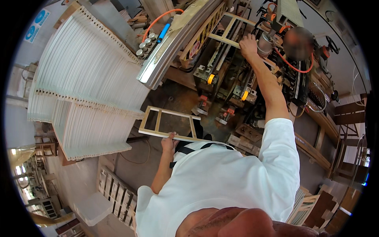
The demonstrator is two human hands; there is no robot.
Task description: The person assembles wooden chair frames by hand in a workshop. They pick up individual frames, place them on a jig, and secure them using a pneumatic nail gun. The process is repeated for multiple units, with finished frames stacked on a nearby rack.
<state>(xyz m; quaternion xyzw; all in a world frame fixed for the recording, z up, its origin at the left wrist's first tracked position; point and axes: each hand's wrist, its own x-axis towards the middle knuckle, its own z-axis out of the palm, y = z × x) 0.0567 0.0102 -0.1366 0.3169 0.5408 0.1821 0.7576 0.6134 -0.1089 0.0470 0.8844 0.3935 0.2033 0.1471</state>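
My left hand is closed on the near long rail of a pale wooden frame with crossbars, held beside my waist at a tilt. My right arm reaches far forward over a machine with metal rails and yellow knobs. On that machine lies a second wooden frame, also with a crossbar. The fingers of my right hand curl over this second frame's right part, next to a metal cylinder. The fingertips are partly hidden.
Tall stacks of white slatted pieces stand at the left. A long metal beam juts toward me, with a blue-handled tool on it. An orange hose loops at the right. A wooden pallet is behind me on the left.
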